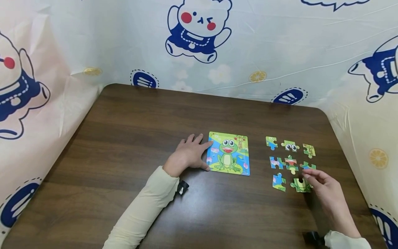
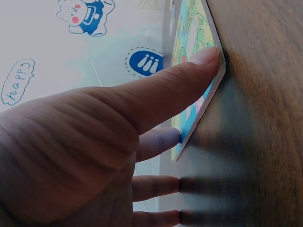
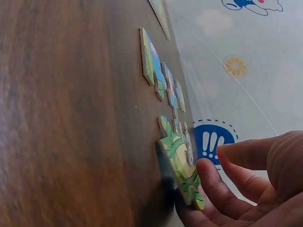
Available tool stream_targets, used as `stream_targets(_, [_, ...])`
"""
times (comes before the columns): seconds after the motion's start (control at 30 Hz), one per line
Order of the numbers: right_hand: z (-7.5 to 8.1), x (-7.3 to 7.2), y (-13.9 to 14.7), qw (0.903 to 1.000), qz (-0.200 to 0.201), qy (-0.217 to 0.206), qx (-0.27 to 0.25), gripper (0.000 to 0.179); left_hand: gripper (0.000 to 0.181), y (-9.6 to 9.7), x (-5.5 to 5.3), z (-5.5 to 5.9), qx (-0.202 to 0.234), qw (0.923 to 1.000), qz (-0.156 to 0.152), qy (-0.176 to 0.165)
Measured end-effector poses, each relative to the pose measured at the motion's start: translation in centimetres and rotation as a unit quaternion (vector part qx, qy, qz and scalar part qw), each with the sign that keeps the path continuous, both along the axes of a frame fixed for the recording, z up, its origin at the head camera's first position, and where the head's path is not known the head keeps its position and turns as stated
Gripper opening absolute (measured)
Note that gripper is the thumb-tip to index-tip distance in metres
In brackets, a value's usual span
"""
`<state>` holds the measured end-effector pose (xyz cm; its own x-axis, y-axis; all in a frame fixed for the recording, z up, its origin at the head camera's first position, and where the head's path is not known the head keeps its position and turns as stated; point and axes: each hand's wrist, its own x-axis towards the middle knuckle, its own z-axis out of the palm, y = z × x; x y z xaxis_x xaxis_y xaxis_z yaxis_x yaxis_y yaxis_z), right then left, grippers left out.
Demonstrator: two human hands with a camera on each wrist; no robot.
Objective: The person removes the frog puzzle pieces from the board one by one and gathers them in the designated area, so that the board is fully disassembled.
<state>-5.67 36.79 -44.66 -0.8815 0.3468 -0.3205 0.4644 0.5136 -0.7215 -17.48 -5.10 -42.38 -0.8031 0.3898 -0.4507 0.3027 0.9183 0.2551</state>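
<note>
My left hand (image 1: 189, 154) lies with spread fingers at the left edge of a square frog picture board (image 1: 228, 154). In the left wrist view, the thumb (image 2: 180, 78) rests on the board's edge and a finger touches its corner. On the right, my right hand (image 1: 329, 193) is over the near end of a group of jigsaw pieces. Its loosely bent fingers (image 3: 213, 182) are against or just beside the green frog-belly piece (image 1: 301, 185); contact is hard to tell. Thumb and forefinger stand a little apart. The hand hides part of that piece's right side.
Several other pieces lie in rows right of the board, among them the eyes piece (image 1: 290, 145), mouth piece (image 1: 291, 164) and a blue corner piece (image 1: 279, 182). The brown wooden table (image 1: 124, 138) ends at a printed cloth (image 1: 124, 38) on the back and sides.
</note>
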Motion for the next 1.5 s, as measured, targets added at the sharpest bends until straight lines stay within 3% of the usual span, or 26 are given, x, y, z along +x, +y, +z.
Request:
stream_targets(0.33, [0.5, 0.2, 0.0, 0.9996, 0.001, 0.007, 0.027, 0.045, 0.097, 0.0, -0.1, -0.1, 0.000, 1.0000, -0.005, 0.000])
stream_targets(0.57, [0.8, 0.1, -0.1, 0.9999, -0.012, 0.010, -0.007, 0.041, 0.097, -0.1, -0.1, 0.0, 0.003, 1.0000, -0.002, -0.003])
stream_targets(0.8, [2.4, -0.5, 0.3, 0.9998, -0.002, 0.018, 0.001, 0.035, 0.097, -0.1, 0.0, 0.0, 0.004, 1.0000, 0.001, -0.004])
stream_targets(0.9, [3.4, -1.0, 0.4, 0.9986, 0.019, 0.035, 0.034, 0.035, 0.097, -0.1, 0.0, 0.0, 0.004, 1.0000, 0.000, -0.002])
stream_targets(1.07, [5.3, -1.8, 0.7, 0.9953, 0.049, 0.074, 0.037, 0.018, 0.097, -0.2, 0.0, 0.0, 0.006, 1.0000, -0.001, -0.002])
stream_targets(1.3, [8.3, -2.7, 1.0, 0.9883, 0.044, 0.144, -0.025, 0.013, 0.097, -0.2, 0.0, -0.1, 0.004, 1.0000, -0.003, 0.000])
stream_targets(1.4, [9.2, -3.0, 0.9, 0.9795, 0.028, 0.184, -0.078, 0.013, 0.097, -0.1, 0.0, 0.0, 0.003, 1.0000, -0.003, -0.002])
stream_targets(1.5, [9.6, -3.2, 0.7, 0.9732, 0.033, 0.206, -0.096, 0.018, 0.097, -0.1, 0.0, 0.1, 0.002, 1.0000, -0.002, -0.005])
